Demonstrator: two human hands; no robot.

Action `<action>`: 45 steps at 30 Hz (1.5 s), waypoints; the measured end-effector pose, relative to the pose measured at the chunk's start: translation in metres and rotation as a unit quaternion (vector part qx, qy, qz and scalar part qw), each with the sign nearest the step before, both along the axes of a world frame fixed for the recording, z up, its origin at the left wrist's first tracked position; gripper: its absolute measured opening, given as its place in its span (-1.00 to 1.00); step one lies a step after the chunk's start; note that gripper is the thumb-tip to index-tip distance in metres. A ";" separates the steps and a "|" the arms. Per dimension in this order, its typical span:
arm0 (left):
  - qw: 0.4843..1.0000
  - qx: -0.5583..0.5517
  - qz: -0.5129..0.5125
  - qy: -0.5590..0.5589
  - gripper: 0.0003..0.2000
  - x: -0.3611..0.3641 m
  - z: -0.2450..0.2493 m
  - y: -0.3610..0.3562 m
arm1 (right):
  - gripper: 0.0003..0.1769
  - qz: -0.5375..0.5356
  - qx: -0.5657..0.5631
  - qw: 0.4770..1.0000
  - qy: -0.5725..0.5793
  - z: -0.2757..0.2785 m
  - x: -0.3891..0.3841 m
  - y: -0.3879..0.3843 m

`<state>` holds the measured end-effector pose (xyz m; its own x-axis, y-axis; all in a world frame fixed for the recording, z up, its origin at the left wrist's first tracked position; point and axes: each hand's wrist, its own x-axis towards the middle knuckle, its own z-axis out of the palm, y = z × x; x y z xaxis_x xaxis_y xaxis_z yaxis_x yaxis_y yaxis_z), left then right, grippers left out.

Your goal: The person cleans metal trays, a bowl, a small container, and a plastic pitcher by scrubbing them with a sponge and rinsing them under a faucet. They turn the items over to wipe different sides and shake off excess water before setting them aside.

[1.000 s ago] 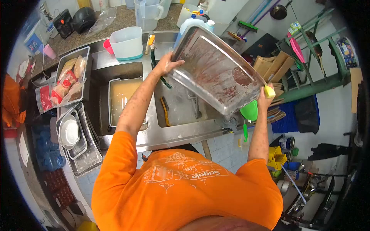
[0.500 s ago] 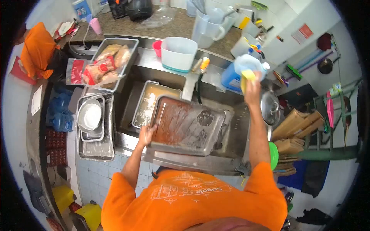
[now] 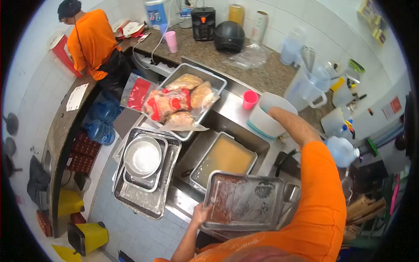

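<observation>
Your left hand [image 3: 200, 214] grips the soiled metal pan [image 3: 242, 203] by its left edge, low in the frame just right of centre, the pan stretching rightward from your hold. Your right forearm [image 3: 297, 125] dips into the white tub [image 3: 263, 118] above; your right hand is hidden there, its grip impossible to tell.

Wearing an orange shirt [image 3: 305, 238]
The short right sleeve [image 3: 321, 179] is leaving the forearm [image 3: 296, 125] bare; faint print [image 3: 251, 241] is marking the front.
</observation>
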<state>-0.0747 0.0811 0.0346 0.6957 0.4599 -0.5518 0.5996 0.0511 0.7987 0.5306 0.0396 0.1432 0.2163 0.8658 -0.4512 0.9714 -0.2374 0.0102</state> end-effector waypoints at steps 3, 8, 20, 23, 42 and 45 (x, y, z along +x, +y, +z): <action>1.000 -0.016 0.016 -0.006 -0.65 -0.004 -0.003 -0.007 | -0.71 0.020 0.005 0.999 -0.041 -0.013 0.000 -0.003; 0.997 -0.012 0.036 -0.069 -0.60 0.003 0.001 -0.017 | -0.79 0.019 0.060 0.994 -0.091 -0.011 -0.009 -0.009; 0.987 0.052 0.032 -0.148 -0.57 0.026 0.037 -0.055 | -0.65 -0.440 0.434 0.772 0.150 -0.028 -0.290 -0.199; 0.986 0.050 0.028 -0.155 -0.49 0.029 0.054 -0.068 | -0.50 -0.636 0.287 0.711 0.091 -0.129 -0.372 -0.247; 0.975 0.085 -0.083 -0.187 -0.46 0.054 0.049 -0.082 | -0.52 -0.571 0.397 0.703 -0.144 -0.179 -0.419 -0.174; 0.934 0.220 -0.068 -0.273 -0.52 0.046 0.020 -0.088 | -0.55 -0.690 0.290 0.645 -0.155 -0.200 -0.368 -0.197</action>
<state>-0.0287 -0.0070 0.0542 0.8869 0.4450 0.1240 0.0738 -0.4015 0.9129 0.1628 -0.1578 -0.0572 0.9637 -0.2427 0.1113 -0.1954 -0.9252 -0.3253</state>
